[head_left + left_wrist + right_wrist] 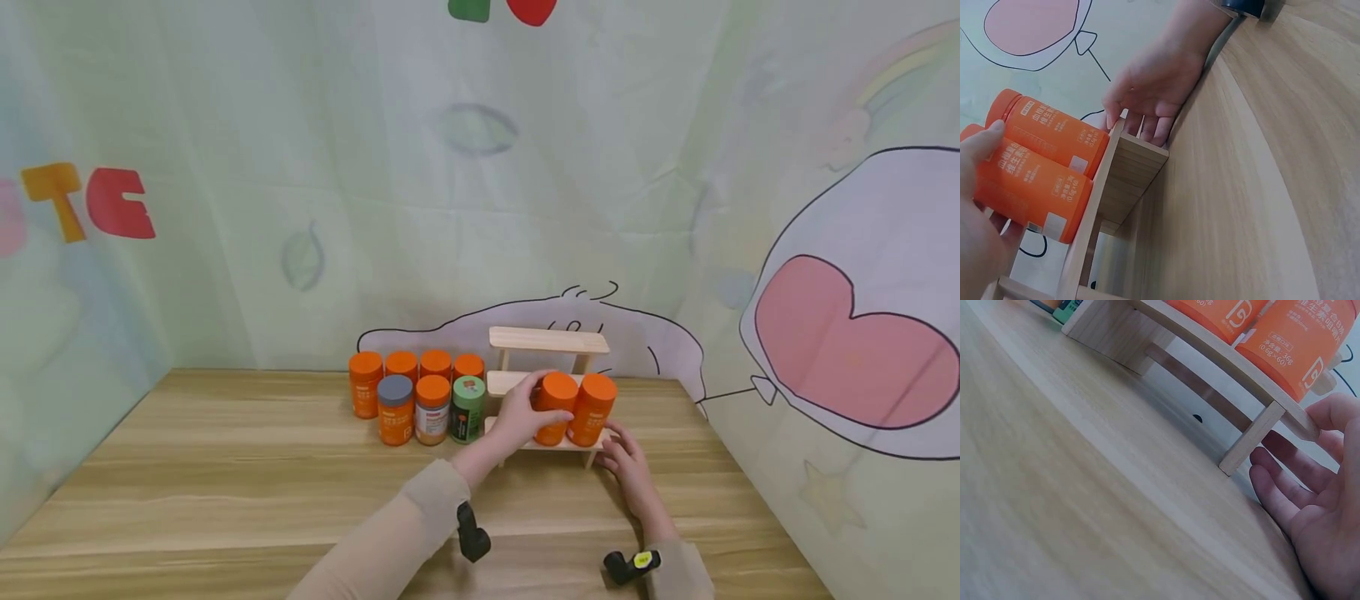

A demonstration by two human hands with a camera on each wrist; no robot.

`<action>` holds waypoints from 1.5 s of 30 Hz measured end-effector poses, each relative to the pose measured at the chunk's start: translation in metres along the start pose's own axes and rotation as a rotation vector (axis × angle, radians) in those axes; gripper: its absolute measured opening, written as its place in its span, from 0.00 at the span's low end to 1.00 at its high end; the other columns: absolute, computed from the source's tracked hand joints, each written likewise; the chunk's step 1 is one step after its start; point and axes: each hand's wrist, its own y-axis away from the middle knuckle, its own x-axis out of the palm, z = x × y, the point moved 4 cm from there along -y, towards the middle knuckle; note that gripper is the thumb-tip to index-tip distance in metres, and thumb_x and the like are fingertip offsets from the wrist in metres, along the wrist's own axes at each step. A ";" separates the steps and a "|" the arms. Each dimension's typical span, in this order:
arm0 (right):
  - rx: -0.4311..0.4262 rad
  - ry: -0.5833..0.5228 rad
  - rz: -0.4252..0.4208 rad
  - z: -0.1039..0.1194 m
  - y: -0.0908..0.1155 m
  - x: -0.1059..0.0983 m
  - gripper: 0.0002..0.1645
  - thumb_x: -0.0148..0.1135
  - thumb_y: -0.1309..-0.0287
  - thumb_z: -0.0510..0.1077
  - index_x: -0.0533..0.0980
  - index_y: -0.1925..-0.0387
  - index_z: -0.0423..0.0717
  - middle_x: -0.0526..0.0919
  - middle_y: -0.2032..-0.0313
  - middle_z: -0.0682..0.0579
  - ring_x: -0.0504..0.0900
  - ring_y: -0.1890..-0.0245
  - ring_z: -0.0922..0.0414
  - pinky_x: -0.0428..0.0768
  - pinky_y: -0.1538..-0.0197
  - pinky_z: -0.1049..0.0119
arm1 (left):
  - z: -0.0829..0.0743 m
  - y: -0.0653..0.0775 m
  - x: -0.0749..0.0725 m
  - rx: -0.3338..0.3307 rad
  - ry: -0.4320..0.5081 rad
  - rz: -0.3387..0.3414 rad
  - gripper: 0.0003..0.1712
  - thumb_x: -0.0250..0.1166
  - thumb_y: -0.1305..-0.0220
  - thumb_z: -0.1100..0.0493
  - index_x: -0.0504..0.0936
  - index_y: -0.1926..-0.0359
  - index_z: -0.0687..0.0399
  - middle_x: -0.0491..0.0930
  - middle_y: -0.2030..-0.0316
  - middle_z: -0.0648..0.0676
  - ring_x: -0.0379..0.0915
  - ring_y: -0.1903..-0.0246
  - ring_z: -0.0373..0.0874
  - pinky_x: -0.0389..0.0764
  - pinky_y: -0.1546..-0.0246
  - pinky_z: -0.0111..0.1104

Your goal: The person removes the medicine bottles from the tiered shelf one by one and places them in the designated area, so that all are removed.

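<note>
A small three-tier wooden shelf (547, 340) stands on the table. Two orange supplement bottles, a left one (558, 393) and a right one (594, 410), stand side by side on its lowest tier. My left hand (517, 417) grips the left bottle from its left side, thumb in front and fingers behind. At the right end of the lowest tier, my right hand (632, 473) holds the board's edge, with its lower fingers beside the leg (1252, 439). The right wrist view shows both bottle bases on the board.
Left of the shelf stand several orange-lidded bottles (365, 383) in a back row. Before them are a grey-lidded orange bottle (396, 412), an orange-lidded jar (432, 412) and a green can (467, 412). A printed curtain (300, 208) hangs behind the wooden table (225, 483).
</note>
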 end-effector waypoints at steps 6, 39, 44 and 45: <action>0.027 0.001 0.002 -0.001 0.002 0.003 0.27 0.44 0.29 0.39 0.58 0.32 0.33 0.65 0.47 0.45 0.75 0.60 0.67 0.80 0.55 0.73 | 0.000 0.008 -0.005 0.014 0.030 -0.021 0.37 0.74 0.45 0.60 0.71 0.34 0.54 0.77 0.41 0.57 0.73 0.41 0.53 0.73 0.38 0.47; 0.018 0.013 0.004 0.003 0.005 0.005 0.27 0.42 0.29 0.38 0.57 0.32 0.32 0.66 0.48 0.44 0.77 0.62 0.68 0.80 0.56 0.74 | -0.011 0.062 -0.144 0.294 -0.159 -0.390 0.35 0.77 0.54 0.64 0.78 0.41 0.59 0.83 0.52 0.61 0.76 0.60 0.38 0.80 0.61 0.31; 0.013 0.010 -0.006 0.004 0.004 0.003 0.27 0.42 0.29 0.38 0.58 0.33 0.33 0.66 0.48 0.45 0.78 0.62 0.68 0.81 0.56 0.74 | -0.008 0.070 -0.163 0.338 -0.154 -0.509 0.35 0.75 0.55 0.66 0.78 0.42 0.60 0.83 0.53 0.62 0.73 0.61 0.30 0.76 0.61 0.26; 0.008 0.012 -0.006 0.004 0.004 0.003 0.27 0.43 0.29 0.38 0.58 0.33 0.32 0.66 0.48 0.45 0.78 0.62 0.68 0.81 0.56 0.74 | -0.007 0.071 -0.166 0.343 -0.152 -0.532 0.35 0.75 0.56 0.67 0.78 0.42 0.61 0.82 0.53 0.63 0.72 0.61 0.30 0.75 0.60 0.24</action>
